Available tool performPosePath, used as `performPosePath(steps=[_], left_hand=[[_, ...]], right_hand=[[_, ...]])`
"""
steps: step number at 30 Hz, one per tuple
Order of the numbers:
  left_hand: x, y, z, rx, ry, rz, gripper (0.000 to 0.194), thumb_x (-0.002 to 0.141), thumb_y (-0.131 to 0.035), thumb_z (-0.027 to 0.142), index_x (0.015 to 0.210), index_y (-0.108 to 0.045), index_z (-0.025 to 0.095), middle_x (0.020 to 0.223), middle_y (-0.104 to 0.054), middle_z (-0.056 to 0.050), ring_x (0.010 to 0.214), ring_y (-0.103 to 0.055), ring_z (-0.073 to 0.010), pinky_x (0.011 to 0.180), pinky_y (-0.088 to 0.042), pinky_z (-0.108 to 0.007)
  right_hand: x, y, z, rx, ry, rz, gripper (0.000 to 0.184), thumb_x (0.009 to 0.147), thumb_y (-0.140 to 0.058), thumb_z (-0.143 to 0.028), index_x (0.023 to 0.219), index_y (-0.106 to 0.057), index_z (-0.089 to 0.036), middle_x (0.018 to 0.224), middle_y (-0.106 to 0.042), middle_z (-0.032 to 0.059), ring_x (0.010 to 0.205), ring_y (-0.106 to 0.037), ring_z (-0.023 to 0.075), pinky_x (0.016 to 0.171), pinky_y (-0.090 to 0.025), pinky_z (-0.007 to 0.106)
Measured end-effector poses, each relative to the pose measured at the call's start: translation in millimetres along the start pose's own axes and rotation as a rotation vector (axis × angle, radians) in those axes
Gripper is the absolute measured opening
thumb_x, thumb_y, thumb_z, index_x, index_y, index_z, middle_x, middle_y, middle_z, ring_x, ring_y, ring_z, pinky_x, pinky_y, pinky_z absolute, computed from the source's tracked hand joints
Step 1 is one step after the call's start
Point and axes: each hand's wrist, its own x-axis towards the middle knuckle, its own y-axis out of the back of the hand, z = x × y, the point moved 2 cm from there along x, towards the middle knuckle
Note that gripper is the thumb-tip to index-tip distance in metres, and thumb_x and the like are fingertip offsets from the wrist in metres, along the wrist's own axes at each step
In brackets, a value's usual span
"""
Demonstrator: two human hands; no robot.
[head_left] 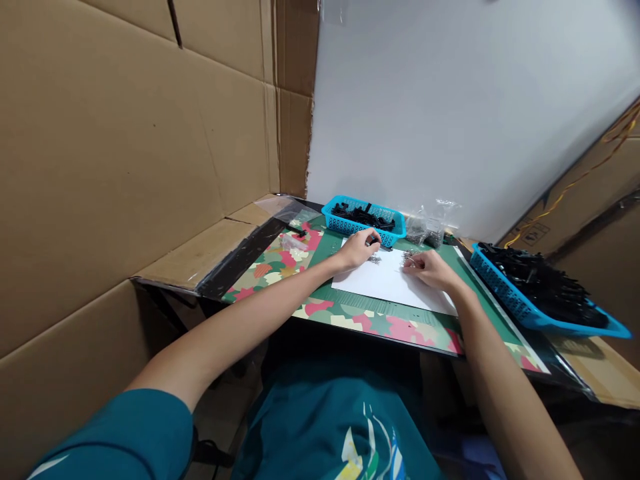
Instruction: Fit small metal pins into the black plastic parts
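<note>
My left hand [356, 251] is over the left part of a white sheet [380, 285], its fingers closed around a small black part [373, 243] whose kind I cannot make out. Below those fingertips lies a small heap of tiny dark metal pieces [374, 259]. On the sheet's right side my right hand [431, 269] has its thumb and fingertips pinched together, right by a second heap of tiny silvery pieces [409, 256]. What sits in that pinch is too small to tell.
Behind the sheet stands a blue basket [345, 225] of black parts. Clear plastic bags [431, 230] stand beside it. At the right edge, another blue basket [515, 303] is heaped with black pieces. Cardboard walls [150, 133] close off the left. A small plastic bag [294, 244] lies on the patterned mat.
</note>
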Motion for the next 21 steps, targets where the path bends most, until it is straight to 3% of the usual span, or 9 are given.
performPosePath(steps=[4, 7, 11, 15, 21], left_hand=[[-0.9, 0.8, 1.2, 0.003, 0.015, -0.001, 0.008, 0.090, -0.061, 0.021, 0.096, -0.065, 0.018, 0.082, -0.063, -0.001, 0.072, -0.055, -0.0154, 0.076, -0.051, -0.035], [-1.2, 0.6, 1.8, 0.000, 0.017, -0.006, 0.007, 0.090, -0.061, 0.021, 0.095, -0.065, 0.018, 0.084, -0.065, -0.002, 0.074, -0.055, -0.0157, 0.078, -0.052, -0.036], [-1.3, 0.2, 2.3, 0.007, 0.006, -0.013, 0.008, 0.089, -0.061, 0.020, 0.095, -0.066, 0.018, 0.085, -0.065, -0.002, 0.075, -0.055, -0.0160, 0.079, -0.053, -0.036], [-1.3, 0.3, 2.9, 0.021, -0.004, -0.021, 0.006, 0.089, -0.061, 0.019, 0.094, -0.066, 0.018, 0.085, -0.064, -0.002, 0.076, -0.056, -0.0159, 0.079, -0.052, -0.035], [-2.3, 0.3, 3.2, 0.018, -0.016, -0.020, 0.008, 0.089, -0.061, 0.018, 0.095, -0.066, 0.018, 0.086, -0.065, -0.003, 0.074, -0.056, -0.0156, 0.078, -0.052, -0.035]], right_hand=[[-4.0, 2.0, -2.3, 0.103, -0.054, -0.107, 0.029, 0.078, -0.068, -0.042, 0.079, -0.077, -0.014, 0.058, -0.052, -0.0004, 0.057, -0.041, 0.0134, 0.055, -0.027, 0.028], [-4.3, 4.4, -0.8, 0.137, -0.111, -0.058, 0.029, 0.077, -0.066, -0.040, 0.078, -0.076, -0.013, 0.059, -0.055, 0.0016, 0.056, -0.041, 0.0133, 0.053, -0.026, 0.028], [-3.1, 7.4, 1.3, 0.067, -0.108, 0.049, 0.034, 0.080, -0.061, -0.042, 0.069, -0.074, -0.013, 0.056, -0.045, -0.0002, 0.056, -0.032, 0.0118, 0.054, -0.022, 0.029], [-2.8, 5.6, 1.9, 0.032, -0.100, 0.027, 0.035, 0.078, -0.065, -0.046, 0.074, -0.077, -0.013, 0.056, -0.041, -0.0021, 0.057, -0.032, 0.0119, 0.055, -0.022, 0.029], [-1.0, 2.3, 1.7, -0.033, -0.034, -0.004, 0.033, 0.079, -0.067, -0.046, 0.079, -0.078, -0.015, 0.058, -0.046, -0.0012, 0.059, -0.036, 0.0137, 0.056, -0.025, 0.030]])
